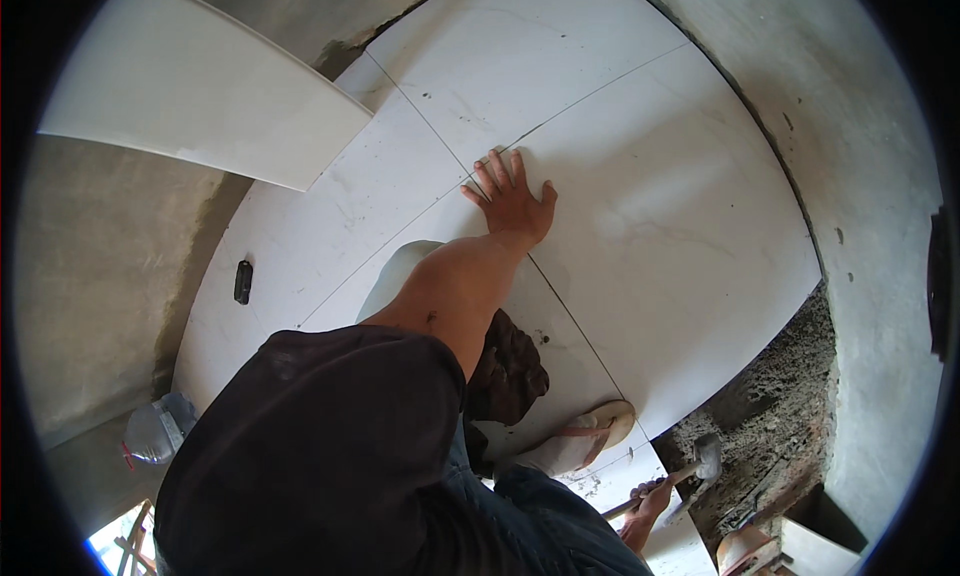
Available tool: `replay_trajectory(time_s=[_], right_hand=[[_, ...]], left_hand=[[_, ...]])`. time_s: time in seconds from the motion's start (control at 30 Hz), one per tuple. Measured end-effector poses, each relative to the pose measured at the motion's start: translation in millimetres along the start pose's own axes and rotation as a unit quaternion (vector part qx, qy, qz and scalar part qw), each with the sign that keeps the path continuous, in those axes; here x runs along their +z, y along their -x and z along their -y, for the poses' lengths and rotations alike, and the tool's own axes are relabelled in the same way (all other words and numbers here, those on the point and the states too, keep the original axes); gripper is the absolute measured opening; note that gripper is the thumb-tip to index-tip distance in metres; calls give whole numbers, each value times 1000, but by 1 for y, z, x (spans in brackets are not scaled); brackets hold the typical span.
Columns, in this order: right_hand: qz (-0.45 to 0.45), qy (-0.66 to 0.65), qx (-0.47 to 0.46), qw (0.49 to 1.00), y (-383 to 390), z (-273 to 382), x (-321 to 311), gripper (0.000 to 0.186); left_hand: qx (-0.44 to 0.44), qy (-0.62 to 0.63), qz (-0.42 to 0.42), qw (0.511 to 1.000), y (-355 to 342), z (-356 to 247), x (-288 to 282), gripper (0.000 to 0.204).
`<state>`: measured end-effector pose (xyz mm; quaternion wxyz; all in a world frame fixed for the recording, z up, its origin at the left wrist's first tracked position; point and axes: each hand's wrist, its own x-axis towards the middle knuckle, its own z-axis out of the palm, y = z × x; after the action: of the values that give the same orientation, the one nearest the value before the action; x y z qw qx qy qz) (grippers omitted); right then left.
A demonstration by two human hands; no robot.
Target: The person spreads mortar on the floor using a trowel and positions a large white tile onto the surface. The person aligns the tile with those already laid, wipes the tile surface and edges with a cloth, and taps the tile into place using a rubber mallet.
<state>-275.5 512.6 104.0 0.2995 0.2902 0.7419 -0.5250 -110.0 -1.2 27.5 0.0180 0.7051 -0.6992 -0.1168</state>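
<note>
My left hand [515, 204] lies flat on the white floor tiles [690, 196], its fingers spread across the joints where several tiles meet. Nothing is in it. At the lower right, my right hand [652, 502] is closed around the handle of a mallet [708, 457]. The mallet's grey head is over the edge of the rough, untiled ground. Below my left forearm lies a crumpled dark brown cloth [512, 371]. A foot in a sandal [610, 423] rests on the tiles between the cloth and the mallet.
A large pale panel [210, 86] juts in at the upper left. A small black object [243, 282] lies on the left tiles, and a clear plastic container [160, 431] stands by the wall. Rough grey ground [770, 406] borders the tiling at right, beside a plastered wall [880, 246].
</note>
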Motion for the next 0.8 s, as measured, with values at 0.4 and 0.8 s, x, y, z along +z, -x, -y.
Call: replay_trajectory(time_s=[0.4, 0.8], right_hand=[[-12, -32, 14, 999, 8, 7, 8, 45], [37, 77, -3, 996, 8, 3, 8, 37]], left_hand=[[-3, -9, 3, 1000, -2, 0, 3, 79], [31, -59, -18, 998, -8, 2, 14, 78]])
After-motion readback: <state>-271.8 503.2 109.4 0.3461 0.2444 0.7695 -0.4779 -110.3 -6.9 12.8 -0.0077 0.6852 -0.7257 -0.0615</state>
